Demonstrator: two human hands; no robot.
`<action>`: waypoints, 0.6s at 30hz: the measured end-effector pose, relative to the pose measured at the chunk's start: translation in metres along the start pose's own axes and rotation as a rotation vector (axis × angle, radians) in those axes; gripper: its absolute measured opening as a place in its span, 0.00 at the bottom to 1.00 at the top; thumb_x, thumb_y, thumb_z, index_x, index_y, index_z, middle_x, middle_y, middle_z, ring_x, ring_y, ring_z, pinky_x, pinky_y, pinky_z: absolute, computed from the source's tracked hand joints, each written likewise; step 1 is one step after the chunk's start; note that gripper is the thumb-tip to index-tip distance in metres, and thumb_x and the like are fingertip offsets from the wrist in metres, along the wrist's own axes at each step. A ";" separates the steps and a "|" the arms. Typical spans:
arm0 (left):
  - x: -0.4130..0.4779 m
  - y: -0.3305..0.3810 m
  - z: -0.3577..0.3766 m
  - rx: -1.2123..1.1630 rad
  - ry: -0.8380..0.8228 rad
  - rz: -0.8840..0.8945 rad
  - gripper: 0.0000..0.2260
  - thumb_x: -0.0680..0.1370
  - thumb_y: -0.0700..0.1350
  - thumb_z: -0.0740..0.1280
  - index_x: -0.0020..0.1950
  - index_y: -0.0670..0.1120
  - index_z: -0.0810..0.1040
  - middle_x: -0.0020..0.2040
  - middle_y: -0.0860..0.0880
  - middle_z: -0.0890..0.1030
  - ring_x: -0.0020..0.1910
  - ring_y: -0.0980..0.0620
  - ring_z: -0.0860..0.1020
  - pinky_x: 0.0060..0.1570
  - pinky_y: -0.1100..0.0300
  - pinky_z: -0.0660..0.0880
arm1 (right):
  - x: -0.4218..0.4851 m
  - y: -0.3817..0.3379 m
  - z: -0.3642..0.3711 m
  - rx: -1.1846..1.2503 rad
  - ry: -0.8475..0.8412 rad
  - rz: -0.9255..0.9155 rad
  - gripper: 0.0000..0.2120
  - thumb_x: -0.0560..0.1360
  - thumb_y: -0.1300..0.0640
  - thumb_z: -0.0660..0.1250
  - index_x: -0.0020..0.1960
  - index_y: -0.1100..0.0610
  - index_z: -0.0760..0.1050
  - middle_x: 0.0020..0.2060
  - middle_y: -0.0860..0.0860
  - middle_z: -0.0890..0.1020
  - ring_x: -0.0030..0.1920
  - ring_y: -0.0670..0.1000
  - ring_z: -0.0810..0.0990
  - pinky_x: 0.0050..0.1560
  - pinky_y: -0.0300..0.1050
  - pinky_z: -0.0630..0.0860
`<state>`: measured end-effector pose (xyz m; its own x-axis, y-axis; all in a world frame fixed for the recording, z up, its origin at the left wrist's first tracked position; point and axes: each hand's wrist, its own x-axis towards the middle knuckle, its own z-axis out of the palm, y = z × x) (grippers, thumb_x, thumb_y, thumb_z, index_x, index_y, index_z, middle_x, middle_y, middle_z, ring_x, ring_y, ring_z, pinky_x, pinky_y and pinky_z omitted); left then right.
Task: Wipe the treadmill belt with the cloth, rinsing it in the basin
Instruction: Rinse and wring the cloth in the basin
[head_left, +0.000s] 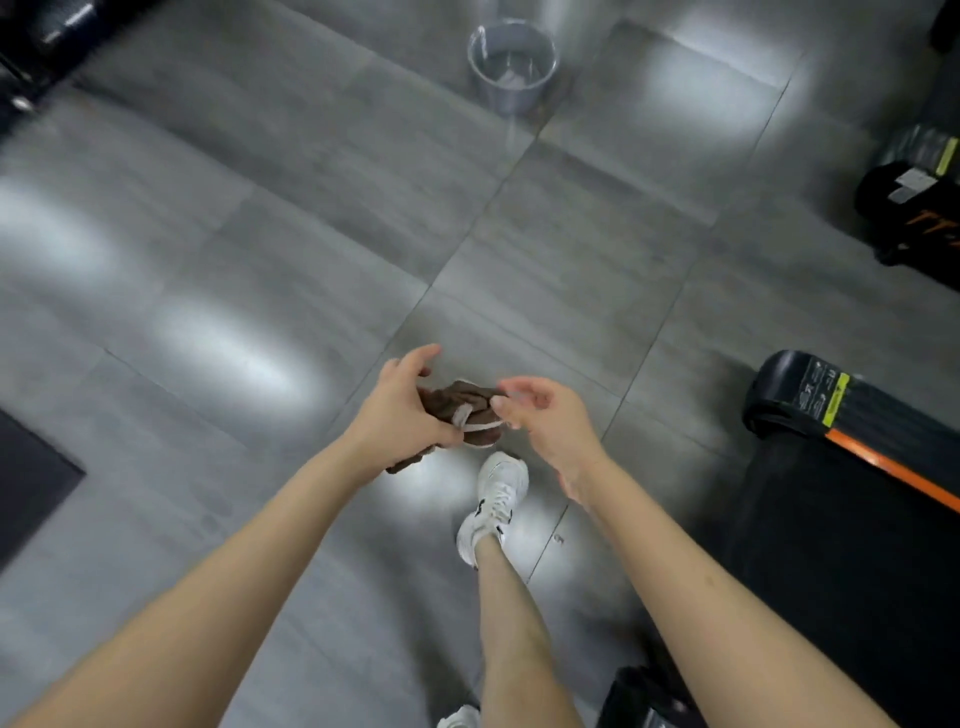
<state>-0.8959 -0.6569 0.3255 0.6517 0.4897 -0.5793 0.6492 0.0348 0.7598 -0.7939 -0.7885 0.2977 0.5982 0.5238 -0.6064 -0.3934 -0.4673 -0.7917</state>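
Cloth: a brown cloth (470, 402), bunched up, held in the air over the floor (260, 234) in front of the person, just above a white shoe (498, 499).
Left hand: the left hand (402, 410) grips the bunched cloth, thumb and fingers curled round it, with a tail hanging below the palm.
Right hand: the right hand (550, 421) is loosely curved with its fingertips at the cloth's near edge. I cannot tell whether it pinches the fabric or only touches it.
Treadmill belt: the dark treadmill belt (831, 561) lies at the right edge of the floor, well apart from both hands.
Basin: a round grey container (511, 67) stands far ahead on the floor and is probably the basin. Its contents are too blurred to read.
Progress: nothing shows how much of the belt has been wiped. The cloth is touching neither belt nor basin, so this looks like a pause to regather it between wiping and rinsing.
Left to do: carry the cloth to one or the other and carry on.
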 end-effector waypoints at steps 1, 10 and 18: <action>0.020 0.020 -0.012 -0.021 0.013 -0.025 0.43 0.60 0.35 0.76 0.71 0.53 0.65 0.62 0.50 0.67 0.39 0.56 0.75 0.42 0.45 0.79 | 0.018 -0.021 -0.004 0.004 0.013 0.014 0.06 0.73 0.63 0.70 0.49 0.56 0.78 0.36 0.49 0.78 0.31 0.39 0.75 0.35 0.27 0.69; 0.179 0.160 -0.095 -0.197 0.069 -0.075 0.24 0.58 0.44 0.77 0.52 0.53 0.77 0.56 0.49 0.77 0.48 0.49 0.80 0.48 0.48 0.80 | 0.171 -0.185 -0.038 -0.061 0.168 0.028 0.01 0.73 0.60 0.71 0.44 0.57 0.79 0.35 0.49 0.80 0.36 0.43 0.75 0.38 0.32 0.70; 0.360 0.281 -0.160 -0.278 0.028 -0.034 0.09 0.70 0.38 0.75 0.49 0.44 0.81 0.44 0.45 0.83 0.36 0.55 0.81 0.39 0.64 0.78 | 0.334 -0.315 -0.054 -0.003 0.212 0.024 0.02 0.76 0.60 0.67 0.46 0.58 0.77 0.38 0.50 0.79 0.38 0.44 0.74 0.35 0.27 0.67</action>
<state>-0.5411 -0.3317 0.3778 0.6174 0.5079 -0.6007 0.5355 0.2880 0.7939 -0.4323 -0.5045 0.3482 0.7225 0.3509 -0.5957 -0.4076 -0.4799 -0.7769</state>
